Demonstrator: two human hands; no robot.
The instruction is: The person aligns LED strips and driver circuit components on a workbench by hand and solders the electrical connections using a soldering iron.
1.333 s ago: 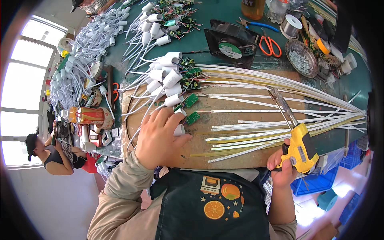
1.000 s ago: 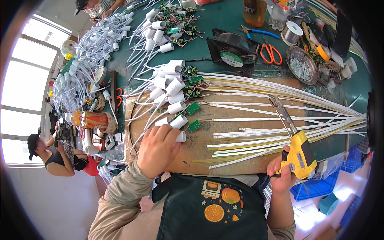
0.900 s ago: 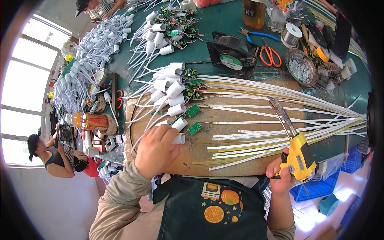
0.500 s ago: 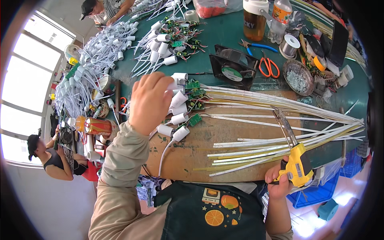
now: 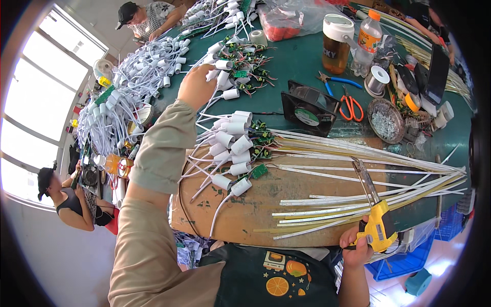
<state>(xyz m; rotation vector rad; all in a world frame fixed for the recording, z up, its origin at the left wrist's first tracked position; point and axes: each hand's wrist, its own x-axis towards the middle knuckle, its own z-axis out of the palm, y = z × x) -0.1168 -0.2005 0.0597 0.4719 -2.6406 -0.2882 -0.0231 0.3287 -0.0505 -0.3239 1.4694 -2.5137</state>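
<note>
My left hand [image 5: 197, 87] reaches over the far pile of white cylindrical caps [image 5: 230, 94] with green circuit boards and thin wires. Its fingers are bent together around a white cap at the pile's left edge; the fingertips are partly hidden. In my right hand [image 5: 355, 246], near the table's front edge, is a yellow-and-black soldering gun [image 5: 379, 227], its long metal tip pointing up and away over the strips. A nearer bunch of white caps [image 5: 225, 138] with boards lies between my arms, next to white and yellow LED strips [image 5: 327, 208] fanned over a brown board [image 5: 204, 204].
Beyond the strips are a black fan [image 5: 309, 108], orange-handled pliers [image 5: 351, 107], blue-handled pliers [image 5: 340, 80], a solder spool [image 5: 377, 81] and a bowl of pale bits [image 5: 386, 120]. A drink jug [image 5: 335, 46] and bottle [image 5: 366, 41] stand behind. Other people work at the far and left sides.
My left hand has moved away from the nearer bunch of caps, forward to the far pile. The right hand with the soldering gun has hardly moved. The view has shifted slightly.
</note>
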